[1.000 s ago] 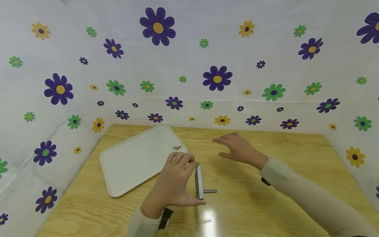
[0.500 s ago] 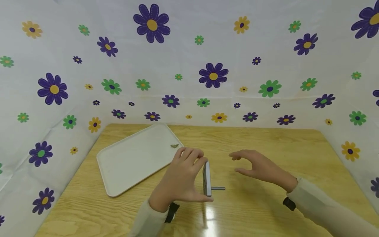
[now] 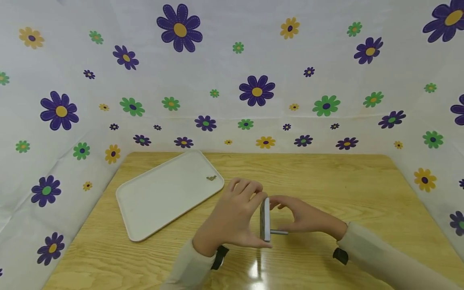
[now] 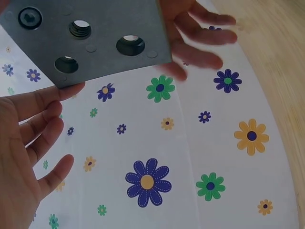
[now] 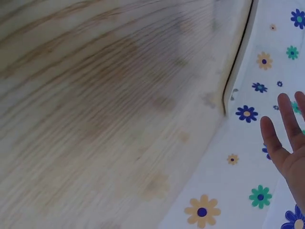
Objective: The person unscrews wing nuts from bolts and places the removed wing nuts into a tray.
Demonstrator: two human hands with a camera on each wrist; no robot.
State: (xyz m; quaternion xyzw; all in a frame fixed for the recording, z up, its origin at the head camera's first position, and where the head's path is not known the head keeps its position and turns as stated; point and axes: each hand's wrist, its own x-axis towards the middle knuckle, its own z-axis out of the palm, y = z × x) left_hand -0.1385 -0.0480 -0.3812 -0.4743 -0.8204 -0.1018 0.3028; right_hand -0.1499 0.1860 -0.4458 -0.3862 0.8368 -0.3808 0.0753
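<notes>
A grey metal plate (image 3: pixel 267 219) stands on edge above the table, pinched by my left hand (image 3: pixel 233 217) between the fingers at its top and the thumb below. From its right face a thin metal rod (image 3: pixel 279 232) sticks out sideways. In the left wrist view the plate (image 4: pixel 101 28) shows several holes, one threaded, and a socket-head screw (image 4: pixel 30 18) in a corner. My right hand (image 3: pixel 308 216) is beside the plate's right face, its fingers loosely bent and the thumb near the rod; whether it touches is unclear. The right wrist view catches part of that hand (image 5: pixel 295 157).
A white tray (image 3: pixel 163 197) lies slanted at the left of the wooden table (image 3: pixel 326 177). Near its right end sits a small brass-coloured wing nut (image 3: pixel 211 177). Flower-printed cloth (image 3: pixel 203 80) walls in the back and sides.
My left hand has carried the plate a little to the right in view. The right hand first drew back to the right, then came in close to the plate and rod.
</notes>
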